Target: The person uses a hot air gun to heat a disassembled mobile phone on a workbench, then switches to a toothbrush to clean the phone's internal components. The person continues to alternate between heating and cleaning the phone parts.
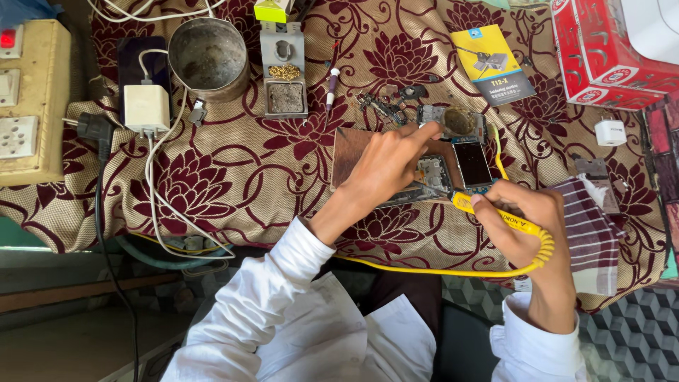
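Observation:
My right hand (527,223) grips a yellow soldering iron (495,214) by its handle. The tip points left onto an opened phone (435,177) with its circuit board showing. My left hand (385,166) rests on that phone, forefinger stretched toward a small round tin (460,120) beyond it. A second small phone with a dark screen (472,163) lies just right of the board. Both lie on a brown board (348,152). The iron's yellow cable (453,271) loops back under my right wrist.
On the flowered cloth (233,184): a metal bowl (209,56), a solder-tip cleaner stand (284,71), a white charger with cables (146,107), a socket board (32,99) at left, red boxes (608,49) at right, a checked cloth (590,237).

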